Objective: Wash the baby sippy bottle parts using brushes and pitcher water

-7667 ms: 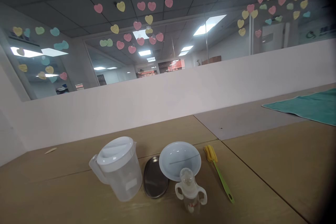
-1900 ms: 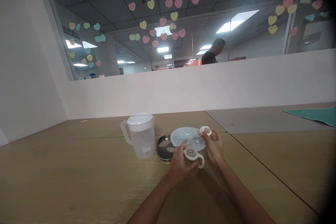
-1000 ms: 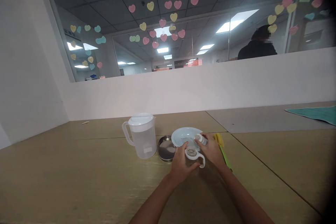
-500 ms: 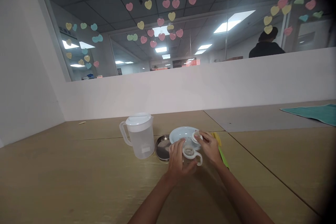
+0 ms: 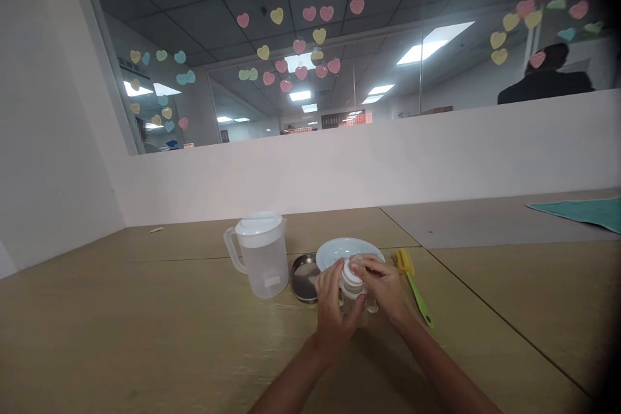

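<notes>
A small clear baby bottle (image 5: 353, 301) with white side handles stands on the wooden table (image 5: 145, 336) in front of me. My left hand (image 5: 332, 307) is wrapped round its body. My right hand (image 5: 385, 284) is closed on the white teat cap (image 5: 352, 270), which sits on the bottle's neck. Just behind the bottle lies a pale blue bowl (image 5: 347, 250), and left of that a small steel dish (image 5: 301, 270).
A clear plastic jug (image 5: 257, 253) with a white lid stands left of the dish. A yellow and green bottle brush (image 5: 412, 283) lies right of my hands. A teal cloth (image 5: 582, 210) is at the far right. A person moves behind the low white partition (image 5: 369, 165).
My right hand has brought the teat cap from above the bowl down onto the bottle's neck. My left hand keeps hold of the bottle. The person behind the partition has walked to the right.
</notes>
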`<state>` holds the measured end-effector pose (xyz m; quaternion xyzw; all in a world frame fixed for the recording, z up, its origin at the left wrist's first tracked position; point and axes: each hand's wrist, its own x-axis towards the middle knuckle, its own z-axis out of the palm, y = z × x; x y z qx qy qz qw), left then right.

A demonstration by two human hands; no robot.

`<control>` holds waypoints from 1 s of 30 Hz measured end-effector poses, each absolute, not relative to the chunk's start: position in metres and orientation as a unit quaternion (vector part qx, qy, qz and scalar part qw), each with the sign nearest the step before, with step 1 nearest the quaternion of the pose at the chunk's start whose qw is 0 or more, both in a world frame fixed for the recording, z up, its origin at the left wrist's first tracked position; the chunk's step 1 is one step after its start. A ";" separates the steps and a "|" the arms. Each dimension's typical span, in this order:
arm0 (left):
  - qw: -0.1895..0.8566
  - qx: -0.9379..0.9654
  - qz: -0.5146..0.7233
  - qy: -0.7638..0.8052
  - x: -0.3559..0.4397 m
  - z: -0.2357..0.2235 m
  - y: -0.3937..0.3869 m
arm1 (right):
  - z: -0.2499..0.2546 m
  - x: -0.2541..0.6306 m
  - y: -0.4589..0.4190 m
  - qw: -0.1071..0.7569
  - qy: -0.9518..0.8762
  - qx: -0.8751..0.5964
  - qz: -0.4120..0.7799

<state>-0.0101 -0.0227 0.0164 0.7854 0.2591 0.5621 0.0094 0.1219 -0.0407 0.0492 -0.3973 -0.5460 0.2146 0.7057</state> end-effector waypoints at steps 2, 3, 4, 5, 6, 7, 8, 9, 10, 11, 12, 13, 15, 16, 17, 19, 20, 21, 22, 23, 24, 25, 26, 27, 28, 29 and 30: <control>0.048 0.767 0.582 0.266 -0.008 0.018 -0.028 | 0.053 0.114 -0.049 0.690 -0.563 -0.386 0.240; 0.065 0.760 0.589 0.268 -0.008 0.018 -0.029 | 0.054 0.112 -0.051 0.686 -0.568 -0.382 0.248; 0.079 0.756 0.592 0.267 -0.008 0.019 -0.030 | 0.055 0.111 -0.053 0.684 -0.571 -0.379 0.252; 0.089 0.756 0.592 0.263 -0.008 0.020 -0.031 | 0.055 0.112 -0.053 0.684 -0.571 -0.377 0.253; 0.097 0.759 0.590 0.257 -0.009 0.021 -0.030 | 0.056 0.112 -0.053 0.684 -0.571 -0.376 0.255; 0.103 0.764 0.586 0.249 -0.009 0.022 -0.030 | 0.056 0.114 -0.053 0.684 -0.570 -0.376 0.257; 0.109 0.768 0.583 0.240 -0.010 0.023 -0.029 | 0.056 0.115 -0.052 0.685 -0.568 -0.376 0.259; 0.113 0.772 0.581 0.233 -0.011 0.023 -0.029 | 0.057 0.116 -0.051 0.687 -0.566 -0.373 0.261; 0.115 0.775 0.580 0.224 -0.011 0.023 -0.029 | 0.057 0.116 -0.051 0.689 -0.565 -0.370 0.264; 0.114 0.778 0.579 0.217 -0.011 0.022 -0.028 | 0.058 0.117 -0.050 0.691 -0.562 -0.365 0.270; 0.109 0.784 0.575 0.207 -0.011 0.021 -0.028 | 0.058 0.117 -0.050 0.696 -0.556 -0.360 0.279; 0.100 0.794 0.569 0.191 -0.011 0.020 -0.028 | 0.058 0.118 -0.049 0.702 -0.543 -0.355 0.295; 0.076 0.816 0.553 0.152 -0.010 0.019 -0.028 | 0.057 0.120 -0.045 0.715 -0.506 -0.348 0.335; 0.067 0.821 0.548 0.142 -0.010 0.019 -0.028 | 0.055 0.122 -0.042 0.720 -0.486 -0.348 0.352; 0.063 0.819 0.551 0.148 -0.010 0.020 -0.027 | 0.054 0.124 -0.039 0.726 -0.470 -0.352 0.359; 0.064 0.784 0.580 0.211 -0.013 0.025 -0.022 | 0.049 0.132 -0.030 0.734 -0.461 -0.374 0.330; 0.066 0.755 0.598 0.259 -0.015 0.028 -0.017 | 0.045 0.138 -0.025 0.734 -0.467 -0.397 0.291; 0.066 0.726 0.613 0.305 -0.018 0.030 -0.012 | 0.040 0.143 -0.020 0.729 -0.477 -0.429 0.239; 0.067 0.702 0.620 0.344 -0.022 0.033 -0.006 | 0.035 0.149 -0.014 0.713 -0.490 -0.469 0.177; 0.072 0.687 0.618 0.375 -0.025 0.034 0.001 | 0.029 0.155 -0.009 0.685 -0.504 -0.513 0.114; 0.080 0.683 0.608 0.396 -0.029 0.035 0.008 | 0.022 0.161 -0.004 0.650 -0.516 -0.555 0.058; 0.089 0.687 0.595 0.408 -0.031 0.034 0.014 | 0.016 0.166 0.001 0.614 -0.527 -0.588 0.011; 0.096 0.692 0.583 0.415 -0.034 0.032 0.020 | 0.010 0.170 0.005 0.580 -0.538 -0.611 -0.028; 0.100 0.700 0.570 0.418 -0.035 0.030 0.026 | 0.004 0.173 0.008 0.549 -0.551 -0.626 -0.060; 0.101 0.709 0.556 0.422 -0.035 0.027 0.030 | -0.001 0.176 0.011 0.523 -0.561 -0.636 -0.085; 0.098 0.718 0.541 0.426 -0.035 0.024 0.033 | -0.004 0.178 0.013 0.501 -0.571 -0.642 -0.104; 0.092 0.729 0.523 0.432 -0.035 0.021 0.035 | -0.007 0.179 0.014 0.483 -0.579 -0.646 -0.117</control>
